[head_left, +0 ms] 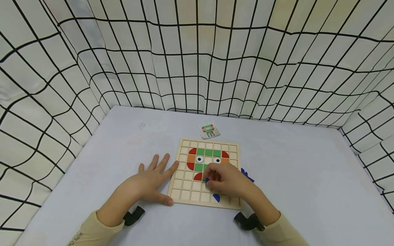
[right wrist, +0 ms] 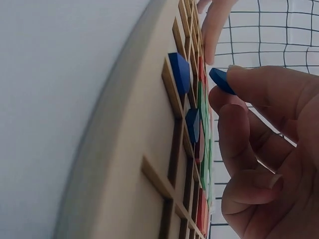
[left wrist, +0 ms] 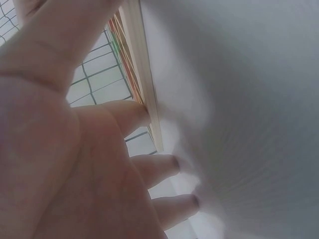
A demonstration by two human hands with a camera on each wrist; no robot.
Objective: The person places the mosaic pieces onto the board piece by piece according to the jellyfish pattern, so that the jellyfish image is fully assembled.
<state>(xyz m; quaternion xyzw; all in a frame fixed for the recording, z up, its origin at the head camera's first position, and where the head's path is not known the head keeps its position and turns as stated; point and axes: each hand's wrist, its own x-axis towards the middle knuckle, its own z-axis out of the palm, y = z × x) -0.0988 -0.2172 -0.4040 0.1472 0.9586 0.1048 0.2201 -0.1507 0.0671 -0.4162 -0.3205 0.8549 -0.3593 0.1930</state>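
A wooden grid board [head_left: 187, 186] lies on the grey table and holds a partial picture of green, red and orange tiles with two eye tiles [head_left: 200, 159]. My right hand [head_left: 215, 179] hovers over the board's middle and pinches a small blue piece [right wrist: 219, 79] between thumb and finger, just above the cells. Two more blue pieces [right wrist: 179, 72] sit in the board near it; one blue piece [head_left: 216, 197] lies in the bottom row. My left hand [head_left: 157, 179] rests flat on the table with spread fingers, its fingers [left wrist: 132, 112] touching the board's left edge [left wrist: 147, 94].
A small pattern card [head_left: 209, 130] lies beyond the board. Loose blue pieces [head_left: 247, 175] lie on the table to the board's right. Grid-patterned cloth walls [head_left: 197, 68] enclose the table on three sides.
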